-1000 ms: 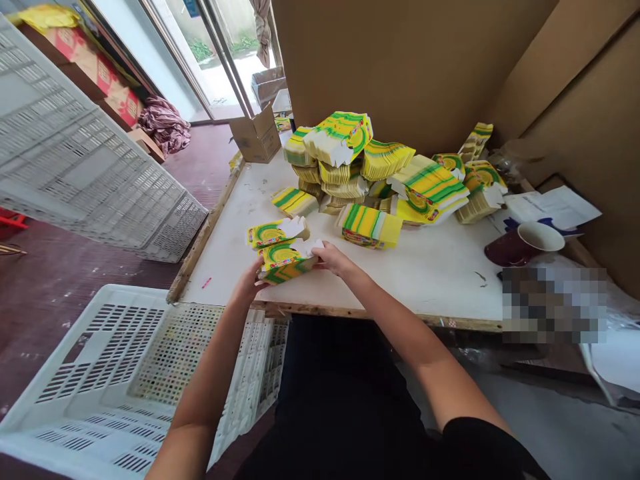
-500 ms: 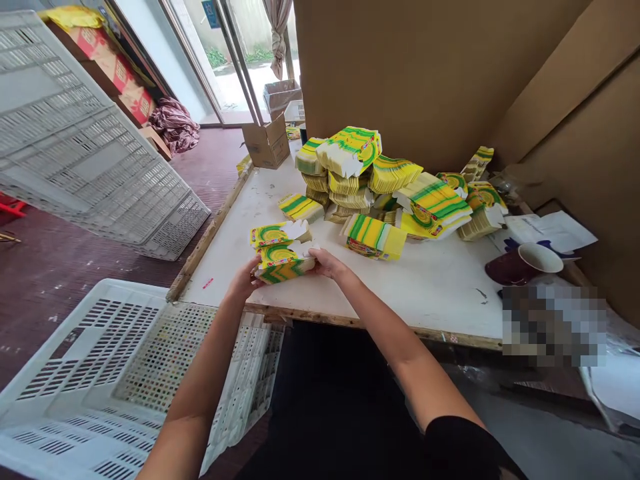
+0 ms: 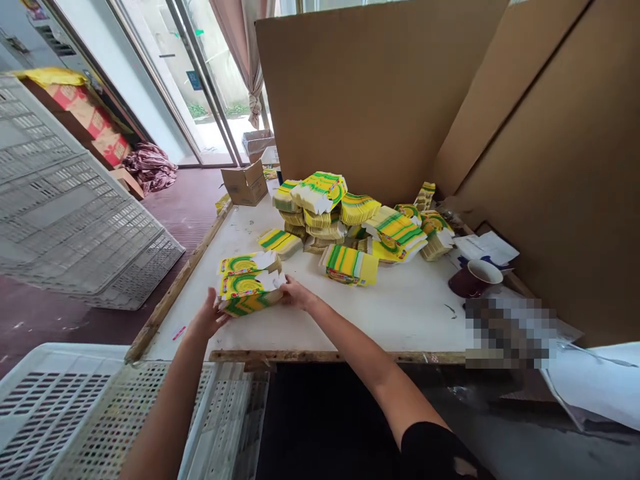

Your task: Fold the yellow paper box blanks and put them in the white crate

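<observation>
Two stacks of flat yellow-and-green cartons lie side by side at the table's near left. The nearer carton stack (image 3: pixel 253 303) has zigzag-striped edges and white flaps at its right end; the other carton stack (image 3: pixel 243 265) lies against its far side. My left hand (image 3: pixel 206 317) is at the near stack's left end, thumb raised and fingers apart, the fingertips by its lower corner. At the opposite end, my right hand (image 3: pixel 299 295) grips the near stack by its white flaps, some fingers hidden behind it.
A larger heap of carton stacks (image 3: pixel 320 193) stands at the table's back. To the right are a dark mug (image 3: pixel 467 283) and papers. Wooden strips edge the white table (image 3: pixel 400 320). White plastic crates (image 3: pixel 65 360) stand lower left; cardboard sheets (image 3: pixel 370 93) rise behind.
The view has tilted up and shifted right, so the table appears lower and further left. My left hand has loosened and drawn slightly off the near stack; the right stays at its end.
</observation>
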Available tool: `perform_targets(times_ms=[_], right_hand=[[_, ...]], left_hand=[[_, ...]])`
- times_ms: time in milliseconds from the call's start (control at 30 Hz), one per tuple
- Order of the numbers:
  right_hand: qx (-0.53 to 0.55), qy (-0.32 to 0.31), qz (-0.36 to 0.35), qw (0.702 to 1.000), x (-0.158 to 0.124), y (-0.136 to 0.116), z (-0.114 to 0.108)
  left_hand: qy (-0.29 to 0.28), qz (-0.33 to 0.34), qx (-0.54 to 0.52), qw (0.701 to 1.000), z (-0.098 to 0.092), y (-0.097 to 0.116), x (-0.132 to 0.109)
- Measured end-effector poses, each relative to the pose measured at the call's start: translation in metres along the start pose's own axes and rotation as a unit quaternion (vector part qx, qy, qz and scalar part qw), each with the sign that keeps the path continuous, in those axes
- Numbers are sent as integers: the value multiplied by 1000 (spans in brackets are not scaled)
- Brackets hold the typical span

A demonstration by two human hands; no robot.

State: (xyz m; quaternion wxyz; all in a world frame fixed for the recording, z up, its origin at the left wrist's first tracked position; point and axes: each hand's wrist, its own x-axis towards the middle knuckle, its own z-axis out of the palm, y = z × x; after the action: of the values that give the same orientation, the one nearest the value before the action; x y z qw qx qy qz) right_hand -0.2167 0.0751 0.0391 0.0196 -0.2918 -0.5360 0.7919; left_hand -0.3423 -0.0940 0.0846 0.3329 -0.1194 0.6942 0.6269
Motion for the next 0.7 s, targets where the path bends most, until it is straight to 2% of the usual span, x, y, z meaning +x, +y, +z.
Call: perform_targets(times_ms=[100,233,367,467,533,700], right_hand=[[-17,20,8,1000,-27,8,-27],[-99,-16,-23,995,-65,14,-73],[-188,-47,-61,979,-89,2,-110],[-274,-17,-81,958,-92,-15,-127],[-330,4,-105,938,-92,-29,-135],[-473,42,-162,865,-95,-66,-148]], left_hand=[[78,34,-35,996,-13,-14,0],[142,171,-58,973,-31,-42,-4],[197,292,-49,935,-29,-73,-25],[196,322,9,926,-15,-98,-47],[189,342,87,916,-5,-116,-56],[132,414,218,874,8,-147,-49]])
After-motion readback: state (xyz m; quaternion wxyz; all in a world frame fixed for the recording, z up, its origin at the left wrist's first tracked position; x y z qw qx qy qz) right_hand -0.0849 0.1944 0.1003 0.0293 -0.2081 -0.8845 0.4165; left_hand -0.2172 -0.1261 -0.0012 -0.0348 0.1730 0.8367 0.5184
